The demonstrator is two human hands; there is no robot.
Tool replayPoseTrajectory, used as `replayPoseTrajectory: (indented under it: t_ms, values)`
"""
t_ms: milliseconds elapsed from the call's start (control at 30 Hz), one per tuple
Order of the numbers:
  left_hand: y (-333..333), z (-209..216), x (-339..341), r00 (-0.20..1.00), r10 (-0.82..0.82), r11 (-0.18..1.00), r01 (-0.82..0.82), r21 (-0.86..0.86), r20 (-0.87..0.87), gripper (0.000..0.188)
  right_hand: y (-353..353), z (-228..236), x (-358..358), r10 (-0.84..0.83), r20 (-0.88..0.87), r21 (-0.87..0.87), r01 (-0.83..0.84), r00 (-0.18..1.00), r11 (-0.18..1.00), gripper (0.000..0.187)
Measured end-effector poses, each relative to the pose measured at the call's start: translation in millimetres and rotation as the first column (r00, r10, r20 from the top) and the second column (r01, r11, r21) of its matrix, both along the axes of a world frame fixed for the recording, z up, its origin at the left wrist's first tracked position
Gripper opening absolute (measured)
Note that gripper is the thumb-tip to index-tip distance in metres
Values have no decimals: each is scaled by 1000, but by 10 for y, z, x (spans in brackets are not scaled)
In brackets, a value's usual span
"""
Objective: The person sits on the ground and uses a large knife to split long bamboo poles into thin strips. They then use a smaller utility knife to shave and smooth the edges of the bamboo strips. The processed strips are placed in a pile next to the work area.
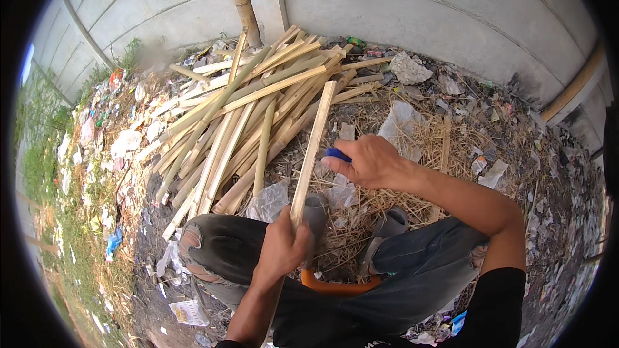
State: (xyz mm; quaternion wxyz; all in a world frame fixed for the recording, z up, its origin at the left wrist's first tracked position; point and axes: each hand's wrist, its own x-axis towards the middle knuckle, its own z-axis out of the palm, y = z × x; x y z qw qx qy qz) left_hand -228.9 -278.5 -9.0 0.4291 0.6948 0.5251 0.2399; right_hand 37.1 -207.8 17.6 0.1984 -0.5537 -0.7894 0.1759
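Left fingers: wrapped tight around the near end of a long pale split-bamboo slat (311, 148); the left hand (282, 249) grips it just above the knees, thumb side up.
Right fingers: clenched on a blue-handled tool (337, 154); only the blue end shows past the knuckles, the blade or working end is hidden. The right hand (369, 162) sits just beside the slat, on its right, about midway along.
Slat position: runs from the left fist up and away, slightly tilted right, its far end resting on the bamboo pile (251, 103).
Pile: many split pale-yellow bamboo strips lying fanned on the ground, against the grey concrete wall (412, 13).
Body: person squats, torn dark jeans (219, 245); a curved orange piece (335, 287) shows between the legs, kind unclear.
Ground: dry straw, plastic scraps, paper litter (129, 142); grass along the left edge.
Risk, judged: the tool hand is close to the slat and in line with the gripping fist, so a slip along the grain could run toward the left fingers.
Risk, judged: the slat is held at one end only, so it may twist or spring off the pile under side force.
Risk, judged: split edges may splinter into bare palms.
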Motion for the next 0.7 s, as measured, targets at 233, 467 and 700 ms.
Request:
replayPoseTrajectory:
  t_ms: [233,467,700]
  values:
    - [-85,-5,34,990,-101,992,108,-71,98,22,460,102,1052,-410,-484,-24,456,773,889,60]
    - [-27,-6,74,995,-67,998,67,-4,75,30,-224,101,111,16,-126,113,-1,992,994,57]
    - [-35,-9,87,996,2,1000,-2,-2,85,22,-364,-54,-245,155,41,-9,-154,987,988,51]
